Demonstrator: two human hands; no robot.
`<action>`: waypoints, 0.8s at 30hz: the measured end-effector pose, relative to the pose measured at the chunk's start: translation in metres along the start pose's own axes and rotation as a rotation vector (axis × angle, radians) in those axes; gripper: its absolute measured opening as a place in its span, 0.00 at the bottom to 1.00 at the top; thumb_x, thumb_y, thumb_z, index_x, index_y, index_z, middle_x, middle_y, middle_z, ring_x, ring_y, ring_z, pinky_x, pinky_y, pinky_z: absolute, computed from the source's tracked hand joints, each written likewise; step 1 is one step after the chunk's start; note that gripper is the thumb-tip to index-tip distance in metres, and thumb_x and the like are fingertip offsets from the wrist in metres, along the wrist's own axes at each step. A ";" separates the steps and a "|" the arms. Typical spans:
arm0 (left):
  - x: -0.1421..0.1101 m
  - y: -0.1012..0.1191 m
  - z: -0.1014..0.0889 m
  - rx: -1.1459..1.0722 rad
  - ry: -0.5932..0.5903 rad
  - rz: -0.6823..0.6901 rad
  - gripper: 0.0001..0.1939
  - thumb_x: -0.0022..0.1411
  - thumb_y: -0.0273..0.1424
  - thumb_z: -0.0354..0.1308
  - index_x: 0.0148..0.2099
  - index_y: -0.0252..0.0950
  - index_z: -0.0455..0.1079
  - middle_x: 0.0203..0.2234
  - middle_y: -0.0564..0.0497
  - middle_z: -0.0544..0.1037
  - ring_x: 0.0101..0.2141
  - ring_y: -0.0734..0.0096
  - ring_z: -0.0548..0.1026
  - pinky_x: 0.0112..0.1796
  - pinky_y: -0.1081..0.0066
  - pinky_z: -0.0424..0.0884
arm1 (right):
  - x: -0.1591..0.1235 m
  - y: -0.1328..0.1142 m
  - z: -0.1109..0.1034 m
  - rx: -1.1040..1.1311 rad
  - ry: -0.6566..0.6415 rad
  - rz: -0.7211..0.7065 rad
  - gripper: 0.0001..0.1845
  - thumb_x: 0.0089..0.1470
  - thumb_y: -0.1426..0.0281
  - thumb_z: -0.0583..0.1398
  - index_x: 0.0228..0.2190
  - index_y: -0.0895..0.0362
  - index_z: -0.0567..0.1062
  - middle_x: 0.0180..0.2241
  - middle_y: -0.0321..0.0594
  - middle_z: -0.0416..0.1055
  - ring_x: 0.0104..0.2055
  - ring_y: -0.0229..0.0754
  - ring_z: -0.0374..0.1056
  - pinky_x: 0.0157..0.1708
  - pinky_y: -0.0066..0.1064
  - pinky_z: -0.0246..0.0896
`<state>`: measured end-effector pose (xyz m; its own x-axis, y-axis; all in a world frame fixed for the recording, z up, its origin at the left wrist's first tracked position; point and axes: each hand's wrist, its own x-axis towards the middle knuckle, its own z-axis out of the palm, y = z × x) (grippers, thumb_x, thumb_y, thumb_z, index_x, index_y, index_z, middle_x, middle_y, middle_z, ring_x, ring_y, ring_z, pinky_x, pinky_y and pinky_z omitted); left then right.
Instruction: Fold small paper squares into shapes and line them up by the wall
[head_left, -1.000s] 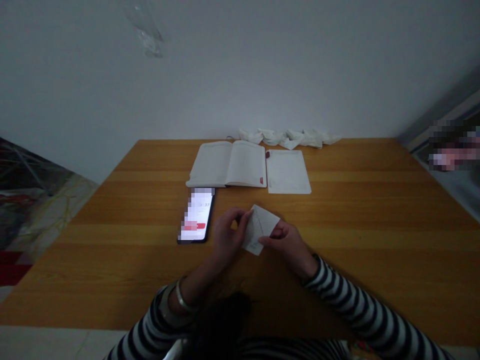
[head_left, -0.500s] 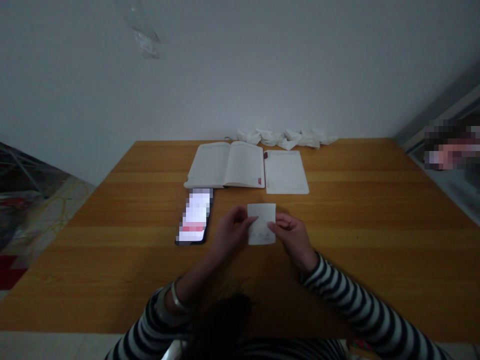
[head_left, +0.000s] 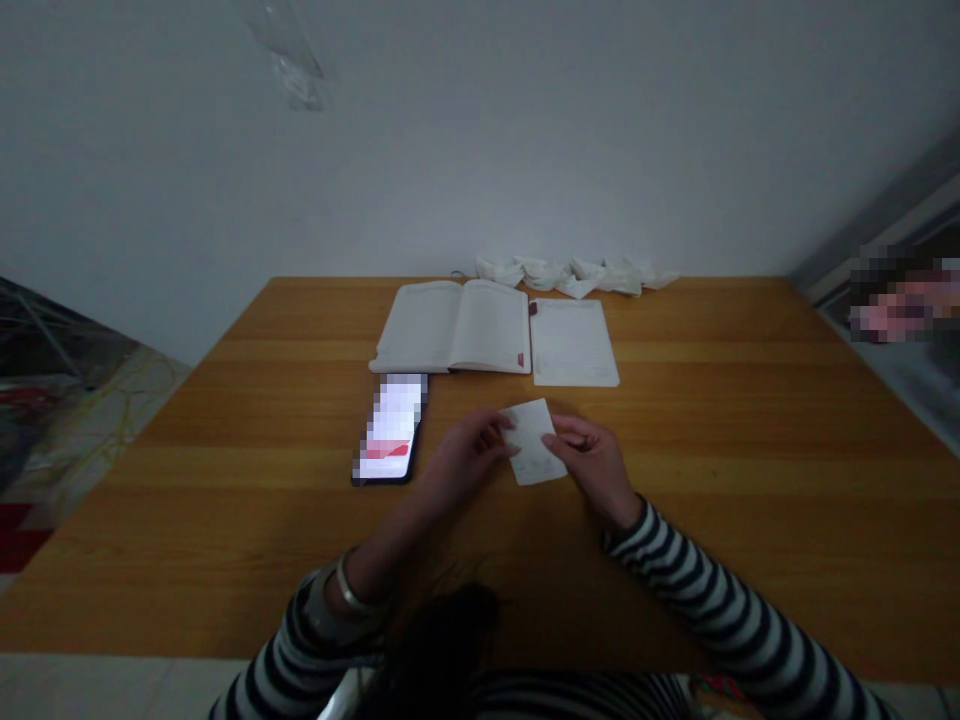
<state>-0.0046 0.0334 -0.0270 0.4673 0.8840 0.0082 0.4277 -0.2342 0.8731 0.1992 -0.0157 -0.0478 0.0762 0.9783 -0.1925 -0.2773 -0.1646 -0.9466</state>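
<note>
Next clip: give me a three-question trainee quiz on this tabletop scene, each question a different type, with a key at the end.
1. True or false: both hands hold the small folded paper.
2. Which thing lies nearest the left hand? A) the phone B) the open notebook C) the loose sheet
3. Fill in: the crumpled white tissues lie at the table's ____ edge, by the wall.

Key
1. True; the right hand pinches its other side.
2. A
3. far
</note>
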 end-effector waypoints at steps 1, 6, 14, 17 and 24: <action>0.000 -0.001 0.002 0.018 0.054 -0.019 0.14 0.59 0.27 0.65 0.46 0.37 0.68 0.33 0.53 0.73 0.29 0.71 0.72 0.32 0.70 0.70 | -0.001 0.001 0.002 0.012 -0.008 0.009 0.21 0.45 0.60 0.72 0.40 0.56 0.82 0.31 0.41 0.83 0.30 0.45 0.78 0.33 0.35 0.74; -0.003 0.000 0.014 0.086 0.265 0.024 0.12 0.63 0.31 0.61 0.48 0.37 0.67 0.49 0.45 0.69 0.35 0.70 0.75 0.37 0.67 0.74 | -0.007 0.011 0.014 0.088 0.076 -0.010 0.15 0.46 0.59 0.72 0.33 0.55 0.81 0.31 0.40 0.83 0.31 0.43 0.78 0.37 0.36 0.74; -0.017 0.018 0.030 0.117 0.024 0.053 0.42 0.63 0.45 0.62 0.71 0.35 0.50 0.67 0.33 0.60 0.64 0.44 0.63 0.60 0.48 0.63 | -0.016 0.009 0.034 0.067 -0.006 -0.009 0.28 0.47 0.56 0.70 0.48 0.52 0.73 0.40 0.42 0.82 0.41 0.50 0.78 0.41 0.40 0.74; -0.018 0.019 0.030 0.044 0.016 0.050 0.36 0.66 0.44 0.58 0.70 0.35 0.53 0.67 0.36 0.61 0.65 0.49 0.62 0.63 0.50 0.59 | -0.016 0.011 0.032 -0.009 0.006 -0.062 0.25 0.49 0.58 0.68 0.47 0.52 0.73 0.41 0.43 0.81 0.40 0.49 0.78 0.41 0.39 0.74; -0.009 0.013 0.014 -0.273 0.063 -0.088 0.22 0.72 0.42 0.48 0.53 0.34 0.75 0.46 0.43 0.82 0.46 0.58 0.79 0.49 0.61 0.73 | -0.010 0.013 0.016 -0.208 0.123 -0.176 0.17 0.55 0.57 0.65 0.41 0.55 0.79 0.43 0.45 0.81 0.45 0.51 0.76 0.48 0.44 0.71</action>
<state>0.0081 0.0169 -0.0228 0.3850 0.9215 -0.0511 0.2362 -0.0449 0.9707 0.1794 -0.0258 -0.0540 0.2244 0.9737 -0.0383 -0.0479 -0.0282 -0.9985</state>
